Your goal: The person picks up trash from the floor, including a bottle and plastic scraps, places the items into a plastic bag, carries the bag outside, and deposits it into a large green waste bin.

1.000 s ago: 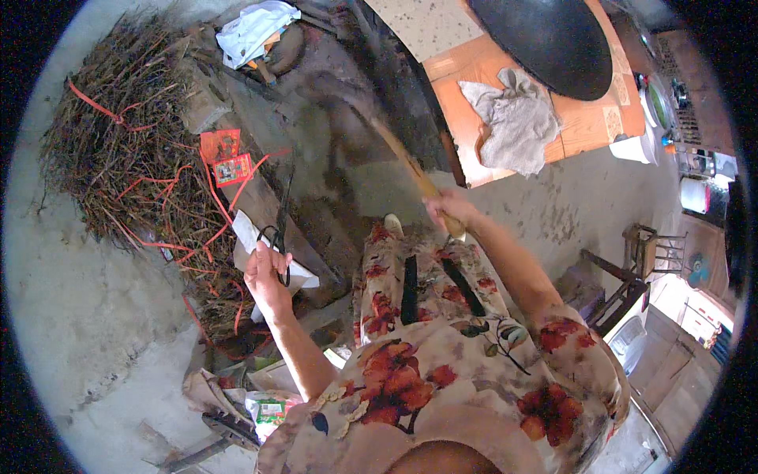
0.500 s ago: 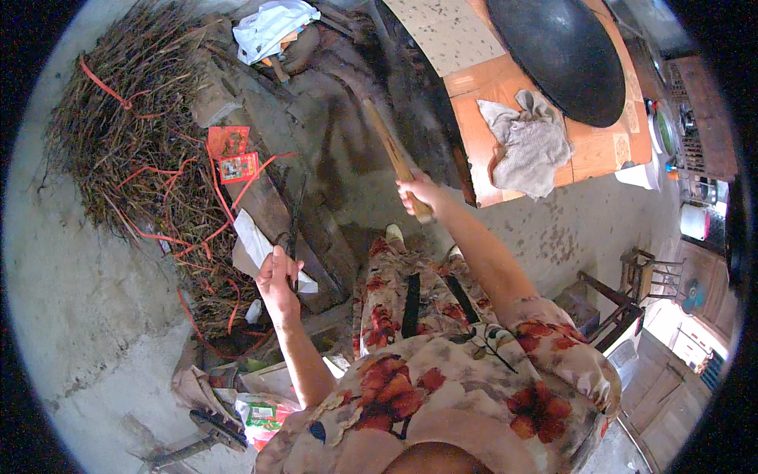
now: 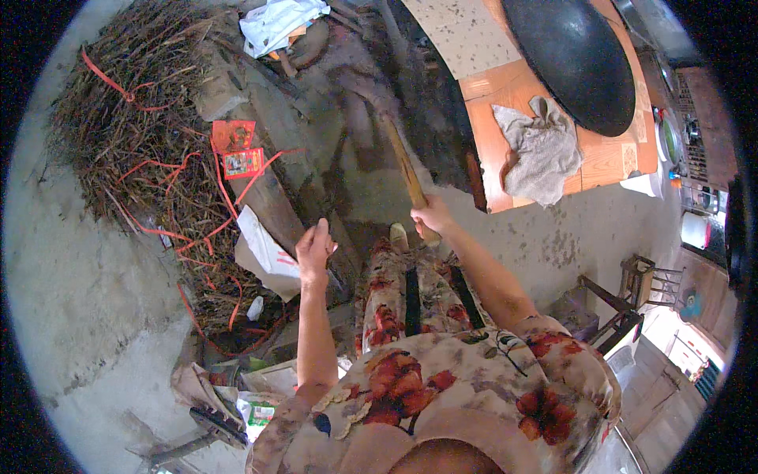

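My right hand (image 3: 433,216) is closed around the lower end of a pale wooden stick (image 3: 405,164). The stick slants up and left, its far end over the dark, sooty floor beside the stove. My left hand (image 3: 314,251) is closed, thumb uppermost, near a white sheet of paper or card (image 3: 264,246). What its fingers hold, if anything, is hidden. Beyond that sheet lies a big heap of brushwood (image 3: 134,118), with loose red strapping (image 3: 178,167) across it. Two red printed cards (image 3: 243,163) rest at the heap's right edge.
At the upper right stands an orange-tiled stove (image 3: 489,103) bearing a large black wok lid or pan (image 3: 572,59) and a crumpled grey cloth (image 3: 537,148). A white plastic bag (image 3: 280,25) lies at the top. Wooden stools (image 3: 643,280) stand at right.
My left hand has moved right and slightly up; the dark thin stick seen in it before no longer shows clearly. My right hand and the wooden stick have shifted a little right and down.
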Motion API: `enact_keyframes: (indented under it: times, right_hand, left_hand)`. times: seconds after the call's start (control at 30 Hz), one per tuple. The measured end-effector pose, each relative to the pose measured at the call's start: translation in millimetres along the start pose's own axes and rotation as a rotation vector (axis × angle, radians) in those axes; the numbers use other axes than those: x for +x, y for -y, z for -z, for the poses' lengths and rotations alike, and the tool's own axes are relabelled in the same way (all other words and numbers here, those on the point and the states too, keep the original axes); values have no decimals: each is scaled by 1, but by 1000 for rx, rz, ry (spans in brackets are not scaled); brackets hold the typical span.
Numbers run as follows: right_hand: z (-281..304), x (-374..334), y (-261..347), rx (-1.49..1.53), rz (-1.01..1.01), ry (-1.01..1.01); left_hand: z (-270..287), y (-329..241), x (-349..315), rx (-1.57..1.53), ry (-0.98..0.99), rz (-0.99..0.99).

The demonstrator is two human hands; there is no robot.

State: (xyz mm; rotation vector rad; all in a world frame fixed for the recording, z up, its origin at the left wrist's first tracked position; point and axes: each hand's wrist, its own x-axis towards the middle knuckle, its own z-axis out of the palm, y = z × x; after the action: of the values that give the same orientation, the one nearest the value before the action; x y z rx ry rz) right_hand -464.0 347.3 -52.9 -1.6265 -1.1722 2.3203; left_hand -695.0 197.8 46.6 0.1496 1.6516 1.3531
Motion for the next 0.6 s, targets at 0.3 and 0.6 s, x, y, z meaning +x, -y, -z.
enact_keyframes:
  times: [0.3, 0.6]
  right_hand:
    - [27, -85, 51, 305, -124, 174]
    - [44, -93, 60, 619, -204, 255]
  left_hand:
    - [-81, 106, 132, -101, 115, 262]
    - [-154, 260, 328, 125, -66, -48]
